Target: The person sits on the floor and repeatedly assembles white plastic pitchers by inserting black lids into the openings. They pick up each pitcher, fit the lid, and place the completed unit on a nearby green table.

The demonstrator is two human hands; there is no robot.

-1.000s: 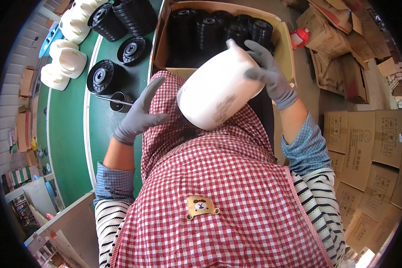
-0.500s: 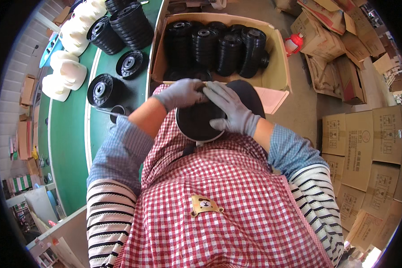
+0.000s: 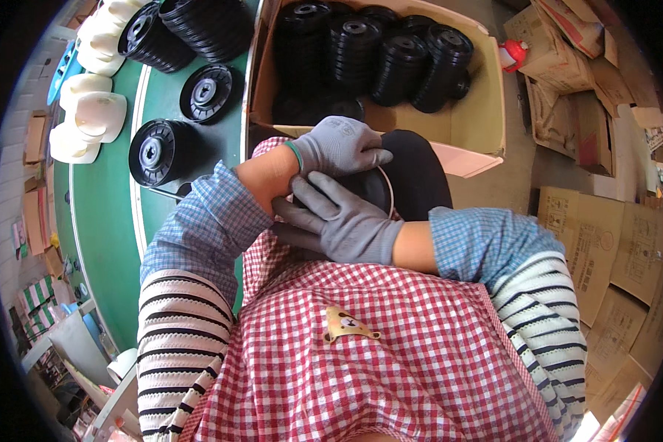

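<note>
A round black piece with a thin pale rim [image 3: 379, 193] lies in front of my apron, mostly covered by my hands. My left hand [image 3: 339, 144], in a grey glove, is bent over its far side with the fingers curled and the thumb pointing right; the fingertips are hidden. Below it, my right hand [image 3: 346, 225], also gloved in grey, lies with fingers stretched out and apart toward the left, against the near-left side of the piece. Just beyond the piece is a smooth black rounded surface [image 3: 420, 166].
On the green table [image 3: 103, 243] at left are black discs [image 3: 153, 151], stacked black discs [image 3: 210, 29] and white rounded shells [image 3: 99, 114]. An open carton [image 3: 486, 121] ahead holds several black stacks. Closed cartons [image 3: 597, 250] stand at right, near a red bottle-shaped thing [image 3: 513, 54].
My right hand has moved down and left from the top of the round piece to its near-left side. My left hand has shifted right and turned over the far side.
</note>
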